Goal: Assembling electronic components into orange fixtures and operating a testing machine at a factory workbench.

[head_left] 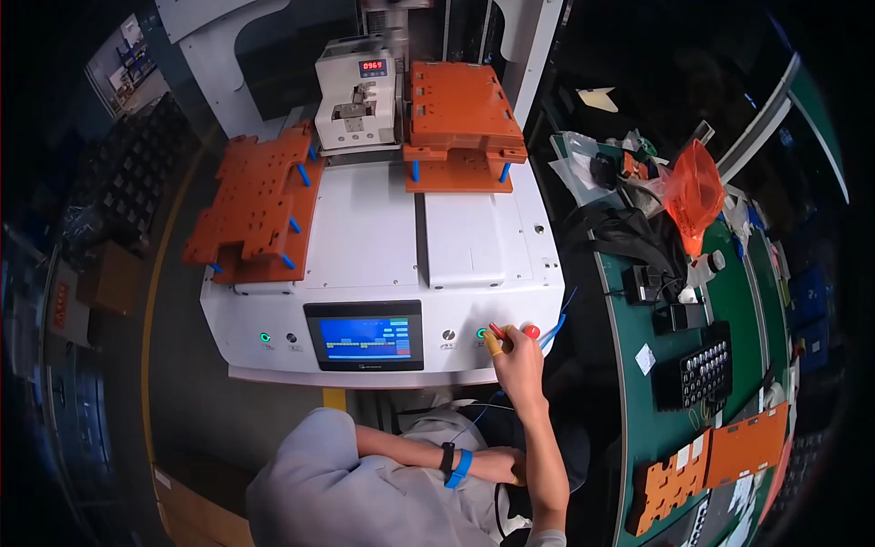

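The right hand (517, 354) reaches to the machine's (383, 264) front right corner, fingers (497, 339) closed around the red knob (530, 331) — a short stub whose axis seems to point out from the front panel, beside a green button (480, 334). The left hand (497, 463) rests well back by the torso, loosely curled, holding nothing visible.

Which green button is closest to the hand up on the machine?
The green button right of the screen, beside the right hand. The other sits far left.
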`<action>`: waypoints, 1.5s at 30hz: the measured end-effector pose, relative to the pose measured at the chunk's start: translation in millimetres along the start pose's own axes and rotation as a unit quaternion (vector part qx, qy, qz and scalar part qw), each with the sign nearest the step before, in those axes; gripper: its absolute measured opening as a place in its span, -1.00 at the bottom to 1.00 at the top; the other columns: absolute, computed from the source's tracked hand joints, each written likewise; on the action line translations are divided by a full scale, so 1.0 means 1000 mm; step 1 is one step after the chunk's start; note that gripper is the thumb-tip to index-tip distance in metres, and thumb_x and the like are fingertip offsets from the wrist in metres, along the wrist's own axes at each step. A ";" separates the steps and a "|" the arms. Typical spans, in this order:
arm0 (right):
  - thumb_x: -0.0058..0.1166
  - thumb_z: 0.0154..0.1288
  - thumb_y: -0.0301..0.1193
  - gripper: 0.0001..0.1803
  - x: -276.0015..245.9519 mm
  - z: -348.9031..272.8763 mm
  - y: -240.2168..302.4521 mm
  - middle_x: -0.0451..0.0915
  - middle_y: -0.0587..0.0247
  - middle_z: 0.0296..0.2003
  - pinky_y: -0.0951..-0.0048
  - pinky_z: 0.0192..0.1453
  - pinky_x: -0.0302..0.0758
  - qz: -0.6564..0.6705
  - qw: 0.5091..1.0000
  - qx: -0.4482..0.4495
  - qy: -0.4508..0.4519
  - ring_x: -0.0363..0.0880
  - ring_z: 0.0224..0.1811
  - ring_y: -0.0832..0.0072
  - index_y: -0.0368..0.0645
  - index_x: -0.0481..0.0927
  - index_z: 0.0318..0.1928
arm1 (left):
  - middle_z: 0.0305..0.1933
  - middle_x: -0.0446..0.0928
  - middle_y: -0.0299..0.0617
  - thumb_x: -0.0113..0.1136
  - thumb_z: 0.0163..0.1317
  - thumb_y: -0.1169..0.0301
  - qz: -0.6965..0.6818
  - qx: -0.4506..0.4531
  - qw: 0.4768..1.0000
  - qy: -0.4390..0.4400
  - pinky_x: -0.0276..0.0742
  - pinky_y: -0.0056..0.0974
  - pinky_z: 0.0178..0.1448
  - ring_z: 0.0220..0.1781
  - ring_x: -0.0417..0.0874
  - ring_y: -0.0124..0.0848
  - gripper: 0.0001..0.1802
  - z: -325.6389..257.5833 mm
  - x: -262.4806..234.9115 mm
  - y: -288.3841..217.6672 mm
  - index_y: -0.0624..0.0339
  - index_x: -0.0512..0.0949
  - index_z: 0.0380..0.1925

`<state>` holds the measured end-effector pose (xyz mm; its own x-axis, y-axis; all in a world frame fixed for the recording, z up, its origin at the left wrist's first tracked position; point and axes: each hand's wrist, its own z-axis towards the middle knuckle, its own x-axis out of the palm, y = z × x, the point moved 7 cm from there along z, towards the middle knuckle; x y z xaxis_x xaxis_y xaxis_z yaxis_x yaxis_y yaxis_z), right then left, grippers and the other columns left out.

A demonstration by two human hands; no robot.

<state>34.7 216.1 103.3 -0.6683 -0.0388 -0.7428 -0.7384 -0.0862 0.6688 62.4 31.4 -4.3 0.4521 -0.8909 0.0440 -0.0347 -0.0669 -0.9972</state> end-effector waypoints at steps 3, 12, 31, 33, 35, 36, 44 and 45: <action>0.27 0.31 -0.28 -0.68 -0.001 -0.004 0.002 0.54 -0.13 -0.60 0.01 -0.39 0.41 0.013 1.000 -0.002 -0.005 0.56 -0.50 -0.09 -0.36 0.63 -0.32 | -0.26 0.71 0.07 0.31 0.27 0.34 -0.012 0.000 1.000 -0.004 0.52 -0.07 -0.07 -0.21 0.71 -0.06 -0.73 -0.002 0.000 0.005 0.36 0.64 -0.18; 0.27 0.31 -0.29 -0.71 -0.011 -0.007 0.001 0.52 -0.09 -0.62 0.03 -0.41 0.39 0.025 1.000 -0.002 -0.003 0.55 -0.53 -0.06 -0.34 0.66 -0.27 | -0.25 0.70 0.11 0.22 0.24 0.43 -0.025 0.010 1.000 0.001 0.53 -0.06 -0.07 -0.19 0.71 0.00 -0.76 0.003 0.001 0.008 0.37 0.64 -0.16; 0.29 0.36 -0.41 -0.76 -0.070 -0.016 -0.024 0.42 0.13 -0.67 0.36 -0.52 0.19 0.135 0.987 0.008 -0.086 0.21 -0.61 0.57 -0.41 0.69 -0.18 | -0.30 0.56 -0.24 0.14 0.44 0.48 0.080 0.068 0.912 -0.397 0.51 -0.32 -0.14 -0.28 0.56 -0.48 -0.87 -0.081 -0.164 -0.141 0.32 0.52 -0.11; 0.28 0.35 -0.42 -0.77 -0.074 -0.018 -0.020 0.41 0.15 -0.67 0.37 -0.52 0.18 0.138 0.987 0.013 -0.084 0.21 -0.61 0.57 -0.42 0.69 -0.18 | -0.34 0.57 -0.14 0.15 0.40 0.52 0.131 0.148 0.842 -0.501 0.50 -0.34 -0.27 -0.36 0.61 -0.43 -0.89 -0.106 -0.183 -0.166 0.32 0.53 -0.13; 0.27 0.34 -0.46 -0.79 -0.078 -0.022 -0.017 0.38 0.18 -0.67 0.37 -0.52 0.16 0.133 0.987 0.025 -0.089 0.20 -0.61 0.58 -0.44 0.67 -0.20 | -0.23 0.59 -0.19 0.14 0.40 0.54 0.100 0.185 0.803 -0.558 0.51 -0.38 -0.15 -0.25 0.60 -0.48 -0.87 -0.127 -0.196 -0.165 0.33 0.52 -0.10; 0.27 0.34 -0.46 -0.79 -0.081 -0.024 -0.016 0.38 0.18 -0.67 0.37 -0.52 0.16 0.132 0.987 0.024 -0.089 0.20 -0.61 0.58 -0.44 0.67 -0.20 | -0.20 0.57 -0.21 0.14 0.41 0.53 0.070 0.182 0.798 -0.571 0.50 -0.39 -0.12 -0.25 0.58 -0.52 -0.87 -0.136 -0.203 -0.166 0.32 0.51 -0.10; 0.24 0.33 -0.51 -0.82 -0.081 -0.032 -0.032 0.37 0.19 -0.67 0.36 -0.51 0.16 0.138 0.986 0.034 -0.088 0.20 -0.60 0.58 -0.44 0.67 -0.18 | -0.32 0.62 -0.26 0.31 0.30 0.58 0.206 0.112 0.658 -0.716 0.42 -0.40 -0.37 -0.42 0.51 -0.57 -0.89 -0.192 -0.262 -0.175 0.25 0.62 -0.19; 0.25 0.33 -0.50 -0.81 -0.080 -0.033 -0.030 0.37 0.18 -0.67 0.35 -0.51 0.16 0.137 0.986 0.034 -0.084 0.20 -0.61 0.57 -0.44 0.67 -0.19 | -0.42 0.63 -0.22 0.34 0.26 0.57 0.225 0.077 0.659 -0.714 0.44 -0.34 -0.40 -0.48 0.55 -0.47 -0.87 -0.198 -0.269 -0.174 0.25 0.65 -0.20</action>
<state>113.1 189.1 141.8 -0.8449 0.1147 -0.5224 -0.5284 -0.0278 0.8485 -229.5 194.4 169.0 0.8083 0.5326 -0.2509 -0.4108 0.2048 -0.8884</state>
